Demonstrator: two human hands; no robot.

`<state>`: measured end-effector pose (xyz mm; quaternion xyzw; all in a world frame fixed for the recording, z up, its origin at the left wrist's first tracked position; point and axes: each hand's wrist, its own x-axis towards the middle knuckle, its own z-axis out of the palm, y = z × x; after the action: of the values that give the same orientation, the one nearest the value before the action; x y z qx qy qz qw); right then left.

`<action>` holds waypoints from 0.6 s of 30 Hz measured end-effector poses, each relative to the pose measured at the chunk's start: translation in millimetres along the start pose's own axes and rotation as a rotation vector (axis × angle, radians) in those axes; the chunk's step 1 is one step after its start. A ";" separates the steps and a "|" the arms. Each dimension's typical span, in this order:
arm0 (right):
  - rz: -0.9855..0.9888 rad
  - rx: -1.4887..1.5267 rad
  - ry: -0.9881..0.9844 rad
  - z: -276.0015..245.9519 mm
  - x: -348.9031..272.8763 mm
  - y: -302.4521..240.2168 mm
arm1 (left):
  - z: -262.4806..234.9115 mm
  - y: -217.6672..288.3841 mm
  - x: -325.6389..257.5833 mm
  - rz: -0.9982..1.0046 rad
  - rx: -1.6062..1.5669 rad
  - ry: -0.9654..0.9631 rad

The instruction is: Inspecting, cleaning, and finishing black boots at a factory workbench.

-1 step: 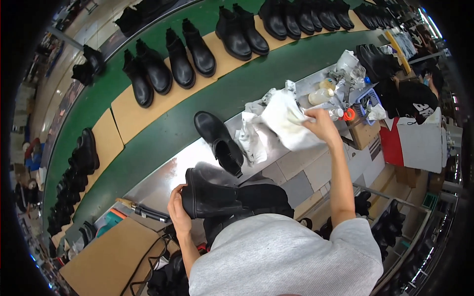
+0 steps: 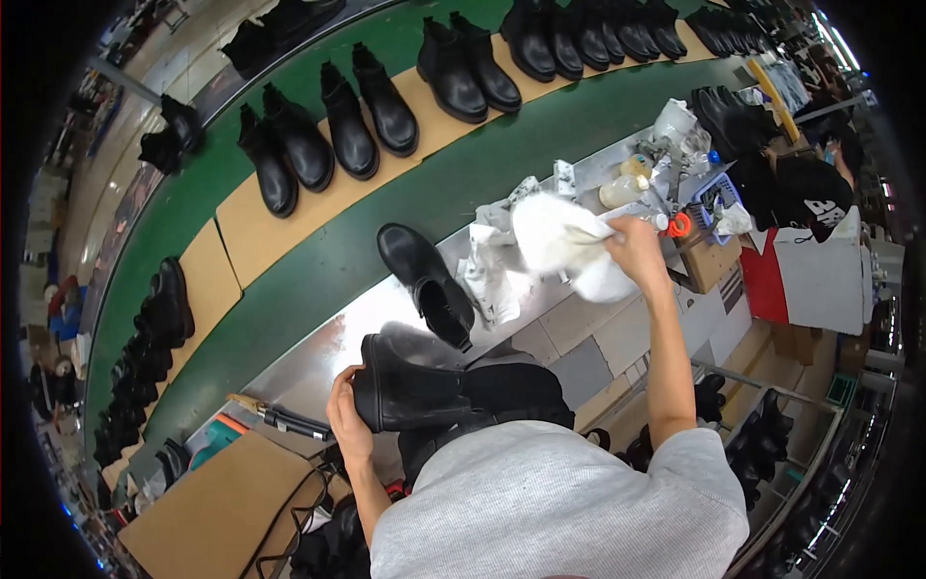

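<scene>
From the head view, I saw the white cloth bunched where it had just hung spread, its corner in the right hand's grip; it was not yet on the black boot. The left hand's grip clasped that boot's sole by the tabletop's near edge. A second boot and crumpled paper narrowed the room between.
</scene>
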<state>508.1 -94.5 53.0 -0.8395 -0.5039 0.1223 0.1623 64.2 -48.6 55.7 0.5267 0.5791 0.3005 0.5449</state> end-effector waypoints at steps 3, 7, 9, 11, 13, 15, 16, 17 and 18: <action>0.021 0.101 0.231 -6.6 -12.3 19.9 | 3.0 2.9 5.0 0.004 -0.017 -0.007; 0.264 1.176 0.419 48.7 2.5 62.0 | 8.2 11.4 10.7 0.073 0.130 -0.004; 0.558 1.377 0.679 55.4 24.7 70.0 | 8.8 9.0 11.2 0.070 0.149 0.003; 0.635 1.437 0.725 52.7 58.2 90.1 | 10.3 6.1 13.5 0.066 0.157 -0.017; 0.718 1.498 0.763 53.4 80.0 111.5 | 11.7 9.6 13.5 0.078 0.183 -0.031; 0.707 1.624 0.558 53.8 91.1 121.7 | 11.7 10.8 14.7 0.090 0.209 -0.042; 0.707 1.630 0.559 59.0 86.7 119.9 | 11.1 8.9 15.2 0.076 0.203 -0.046; 0.483 1.367 0.571 66.7 75.7 105.0 | 10.4 6.7 14.7 0.054 0.194 -0.041; 0.268 1.095 0.572 68.1 60.7 83.3 | 11.3 6.6 14.8 0.048 0.196 -0.034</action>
<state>578.2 -67.1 -45.0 -0.6899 -0.1954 0.1525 0.6801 78.9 -35.5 54.6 0.5963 0.5836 0.2463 0.4931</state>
